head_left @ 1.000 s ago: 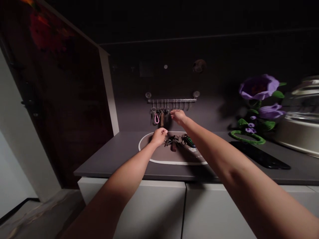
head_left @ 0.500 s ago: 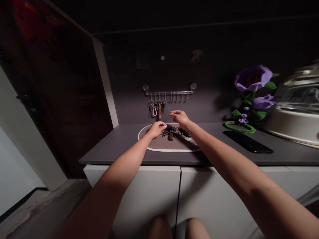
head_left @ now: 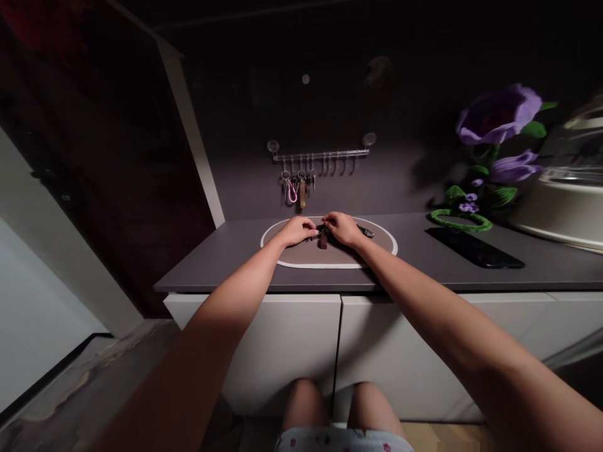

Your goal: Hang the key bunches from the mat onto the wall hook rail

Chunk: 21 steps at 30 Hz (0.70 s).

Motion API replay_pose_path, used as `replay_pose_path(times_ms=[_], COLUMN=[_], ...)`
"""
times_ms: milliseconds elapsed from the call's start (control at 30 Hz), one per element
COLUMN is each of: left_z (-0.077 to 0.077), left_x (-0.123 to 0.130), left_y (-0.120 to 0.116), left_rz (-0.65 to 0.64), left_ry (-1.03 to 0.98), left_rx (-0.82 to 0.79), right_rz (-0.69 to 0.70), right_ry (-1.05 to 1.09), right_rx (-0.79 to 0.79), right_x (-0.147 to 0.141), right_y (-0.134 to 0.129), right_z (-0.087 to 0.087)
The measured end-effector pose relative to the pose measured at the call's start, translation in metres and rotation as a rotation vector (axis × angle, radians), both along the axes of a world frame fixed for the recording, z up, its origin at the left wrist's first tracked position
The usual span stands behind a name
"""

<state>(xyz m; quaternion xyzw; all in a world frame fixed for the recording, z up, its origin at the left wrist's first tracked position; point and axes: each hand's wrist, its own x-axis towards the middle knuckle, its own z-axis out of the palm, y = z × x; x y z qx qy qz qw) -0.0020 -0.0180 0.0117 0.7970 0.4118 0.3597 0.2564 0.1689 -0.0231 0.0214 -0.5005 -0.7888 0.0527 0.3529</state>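
Note:
A pile of keys [head_left: 315, 237] with a dark red-brown fob [head_left: 323, 241] lies on an oval brown mat [head_left: 306, 258] with a white rim. My left hand [head_left: 298, 231] is at the pile's left side, thumb and fingers pinched together; what is between them is too small to make out. Over the pile's right side, my right hand [head_left: 343, 228] bends its fingers down and closes them on keys, and its palm hides part of the pile. Some dark items [head_left: 365, 230] show just past its wrist.
On the wall behind, a clear hook rail [head_left: 325, 155] carries several key sets, one with a pink loop [head_left: 293, 193] and one with a brown fob [head_left: 302, 195]. To the right are a black phone [head_left: 473, 247], purple flowers [head_left: 499, 116] and a large cream-coloured appliance [head_left: 560, 210].
My right hand has come down from below the rail to the key pile. My left hand stays by the pile, its fingertips now close to the right hand's. The view has tilted downward.

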Motion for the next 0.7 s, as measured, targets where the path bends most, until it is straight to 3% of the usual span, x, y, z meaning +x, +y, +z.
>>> replay_pose_path(times_ms=[367,700], left_z=[-0.004,0.003], left_x=[-0.011,-0.007], left_y=[0.018,0.009], left_rz=[0.117,0.267], left_ry=[0.088,-0.062], left_rx=[0.137,0.042], right_rz=[-0.032,-0.034], right_ry=[-0.030,-0.053], right_rx=[0.002,0.004], right_x=[-0.002,-0.003], right_y=[0.006,0.003], right_z=[-0.004,-0.001])
